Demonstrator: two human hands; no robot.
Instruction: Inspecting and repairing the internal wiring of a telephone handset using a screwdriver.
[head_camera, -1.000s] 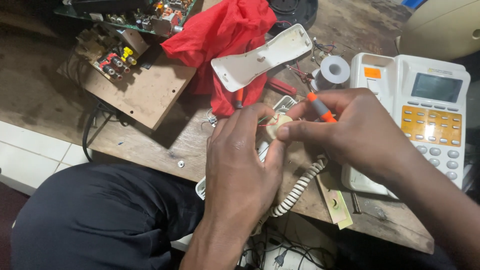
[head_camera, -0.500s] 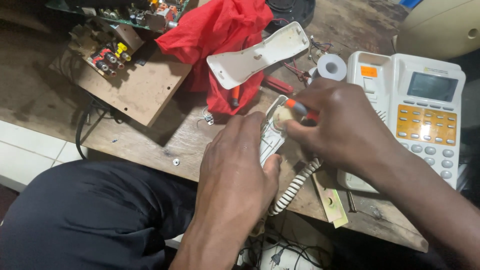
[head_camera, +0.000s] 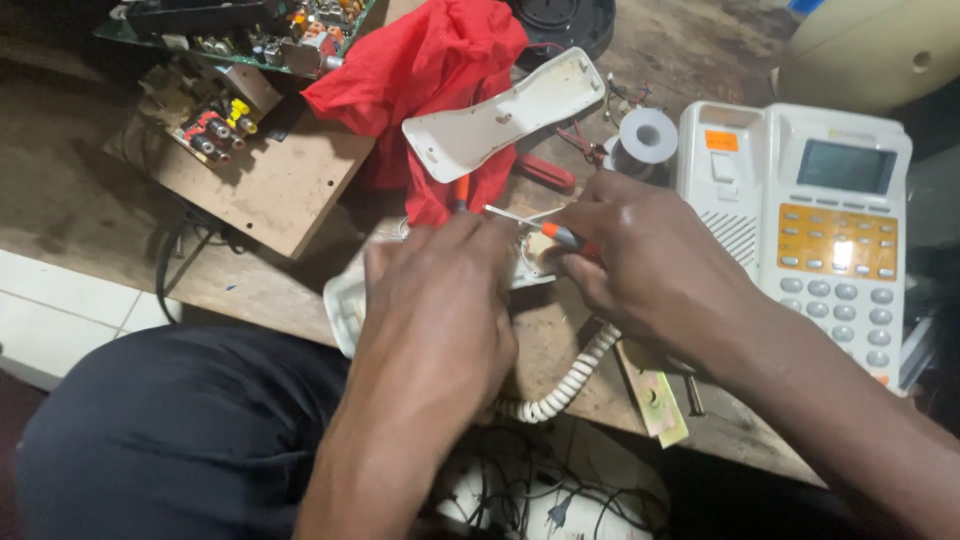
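Head view. Left hand (head_camera: 435, 300) clamped palm-down over open handset half (head_camera: 345, 300), pinning it flat to table (head_camera: 90, 215) for steady work. Right hand (head_camera: 650, 265) just beside, grip pinched around orange-handled screwdriver (head_camera: 565, 238), tip angled into handset's earpiece end. Detached white handset cover (head_camera: 505, 115) parked beyond both grips, atop red cloth (head_camera: 430, 70). Coiled cord (head_camera: 570, 380) trailing below right grip; phone base (head_camera: 800, 215) right of it.

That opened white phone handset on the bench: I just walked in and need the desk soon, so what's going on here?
A person is working on the opened white plastic handset half over a worn wooden workbench. The left hand steadies it; the right hand holds a small orange-handled tool at its earpiece end. The handset's white back cover lies off on a red cloth, beside the white desk phone base.
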